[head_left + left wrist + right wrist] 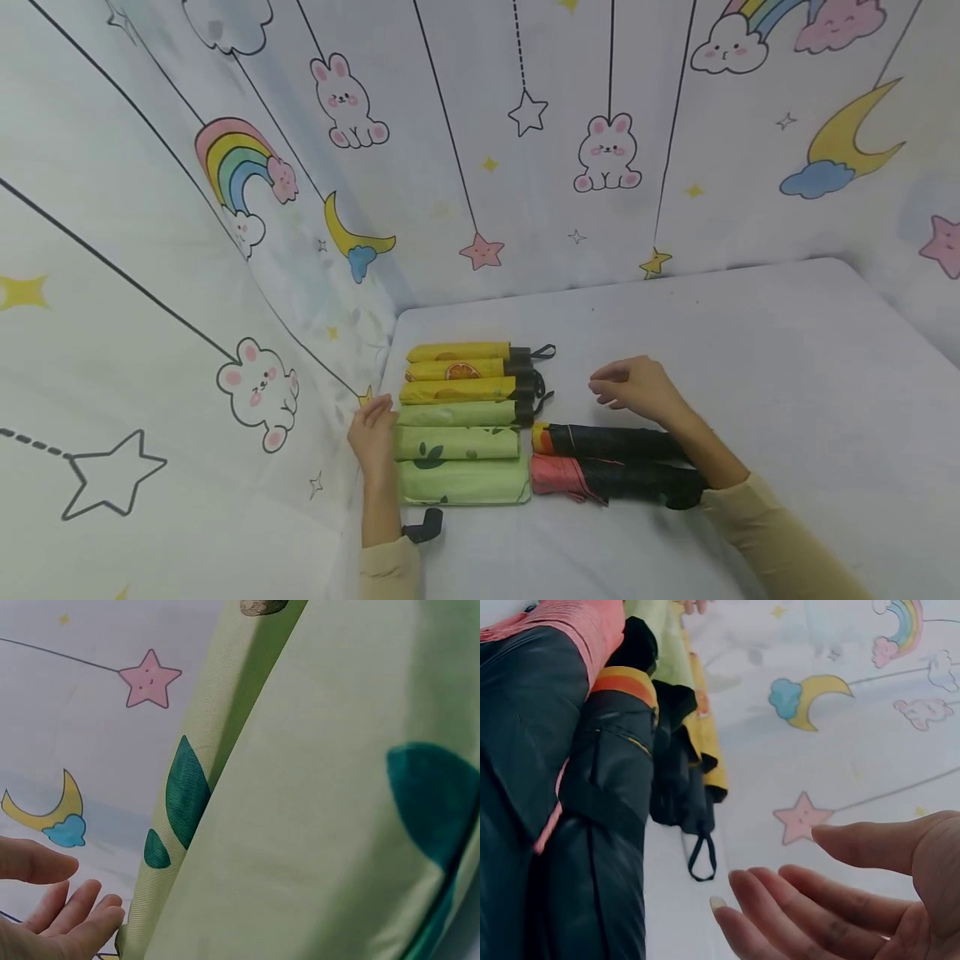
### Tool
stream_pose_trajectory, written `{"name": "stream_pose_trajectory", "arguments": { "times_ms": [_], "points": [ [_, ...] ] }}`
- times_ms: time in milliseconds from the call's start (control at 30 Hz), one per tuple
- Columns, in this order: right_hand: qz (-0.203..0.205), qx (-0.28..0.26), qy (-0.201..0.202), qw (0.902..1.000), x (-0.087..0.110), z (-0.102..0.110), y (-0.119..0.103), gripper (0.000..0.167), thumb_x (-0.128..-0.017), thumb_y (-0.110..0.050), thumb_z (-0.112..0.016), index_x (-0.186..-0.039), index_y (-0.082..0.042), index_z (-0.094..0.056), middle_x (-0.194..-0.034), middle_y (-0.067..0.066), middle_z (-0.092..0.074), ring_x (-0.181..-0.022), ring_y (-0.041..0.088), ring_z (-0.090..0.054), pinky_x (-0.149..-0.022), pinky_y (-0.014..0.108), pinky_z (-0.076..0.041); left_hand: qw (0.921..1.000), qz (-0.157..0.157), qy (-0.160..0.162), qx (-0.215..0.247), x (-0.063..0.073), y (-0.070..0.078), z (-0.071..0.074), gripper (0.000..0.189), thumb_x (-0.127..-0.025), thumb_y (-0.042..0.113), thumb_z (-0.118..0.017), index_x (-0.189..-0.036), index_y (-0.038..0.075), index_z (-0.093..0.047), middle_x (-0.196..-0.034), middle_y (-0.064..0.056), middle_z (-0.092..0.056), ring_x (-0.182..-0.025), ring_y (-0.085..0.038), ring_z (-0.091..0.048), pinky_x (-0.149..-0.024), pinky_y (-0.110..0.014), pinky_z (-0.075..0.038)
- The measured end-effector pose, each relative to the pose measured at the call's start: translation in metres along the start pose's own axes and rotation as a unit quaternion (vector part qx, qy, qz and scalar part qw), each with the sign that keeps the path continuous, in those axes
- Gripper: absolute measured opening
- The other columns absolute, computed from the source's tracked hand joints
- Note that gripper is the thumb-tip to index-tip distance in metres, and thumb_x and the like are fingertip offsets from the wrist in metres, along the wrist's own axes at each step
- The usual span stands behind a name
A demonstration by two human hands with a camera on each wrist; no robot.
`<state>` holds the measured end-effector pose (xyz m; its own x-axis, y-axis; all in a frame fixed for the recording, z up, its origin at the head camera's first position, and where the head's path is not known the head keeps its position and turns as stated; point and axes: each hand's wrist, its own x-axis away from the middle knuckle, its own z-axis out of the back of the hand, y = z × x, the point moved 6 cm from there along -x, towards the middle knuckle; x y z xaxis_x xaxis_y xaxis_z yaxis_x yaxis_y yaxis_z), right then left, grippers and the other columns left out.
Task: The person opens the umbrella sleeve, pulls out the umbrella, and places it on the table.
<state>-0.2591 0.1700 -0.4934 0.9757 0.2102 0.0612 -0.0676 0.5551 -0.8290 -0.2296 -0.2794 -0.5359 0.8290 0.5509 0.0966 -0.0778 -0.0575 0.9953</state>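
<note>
Folded umbrellas lie side by side on the white table. Three are yellow, among them one with an orange-slice print [461, 372]. Below them are three green rolls: a slim green umbrella [457, 414] with a black handle, then two wider leaf-printed ones, the middle [457, 443] and the lowest [465, 482]. My left hand [372, 435] is by the left ends of the green row, fingers loose and holding nothing; whether it touches them I cannot tell. My right hand [637, 387] hovers right of the yellow umbrellas, holding nothing, thumb and fingers apart in the right wrist view.
Two dark umbrellas lie on the right, one with an orange-yellow end [551, 439], one with a coral-pink end [558, 477]. A short black piece [427, 527] sits near my left wrist. White cloth walls [540, 208] with cartoon prints border the table [787, 333].
</note>
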Motion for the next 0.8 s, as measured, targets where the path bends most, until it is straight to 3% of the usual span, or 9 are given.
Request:
{"name": "stream_pose_trajectory", "arguments": {
  "times_ms": [300, 567, 800],
  "points": [
    [-0.006, 0.049, 0.002, 0.9988, -0.015, -0.021, -0.010, 0.027, -0.097, -0.028, -0.075, -0.113, -0.005, -0.079, -0.104, 0.010, -0.078, -0.080, 0.019, -0.072, -0.071, 0.038, -0.062, 0.9999, -0.004, -0.011, 0.007, -0.001, -0.002, -0.004, 0.043, -0.096, -0.007, -0.060, -0.138, -0.006, -0.055, -0.144, -0.020, -0.059, -0.141, -0.030, -0.052, -0.118, -0.042, -0.042],
    [-0.020, 0.042, -0.017, 0.9988, -0.025, -0.040, -0.014, 0.029, -0.095, -0.028, -0.077, -0.112, -0.004, -0.079, -0.099, 0.008, -0.078, -0.079, 0.020, -0.073, -0.069, 0.036, -0.061, 0.9999, 0.003, -0.012, 0.003, -0.005, -0.005, -0.011, 0.042, -0.094, -0.008, -0.061, -0.136, -0.004, -0.058, -0.144, -0.019, -0.059, -0.141, -0.031, -0.051, -0.117, -0.045, -0.043],
    [-0.005, 0.034, -0.032, 0.9989, -0.033, -0.060, -0.015, 0.028, -0.093, -0.025, -0.078, -0.110, -0.003, -0.079, -0.092, 0.005, -0.077, -0.077, 0.018, -0.073, -0.066, 0.033, -0.061, 0.9999, 0.006, -0.006, -0.015, -0.009, -0.007, -0.014, 0.043, -0.094, -0.009, -0.060, -0.137, -0.006, -0.057, -0.145, -0.023, -0.058, -0.143, -0.034, -0.049, -0.114, -0.046, -0.045]
  ]
}}
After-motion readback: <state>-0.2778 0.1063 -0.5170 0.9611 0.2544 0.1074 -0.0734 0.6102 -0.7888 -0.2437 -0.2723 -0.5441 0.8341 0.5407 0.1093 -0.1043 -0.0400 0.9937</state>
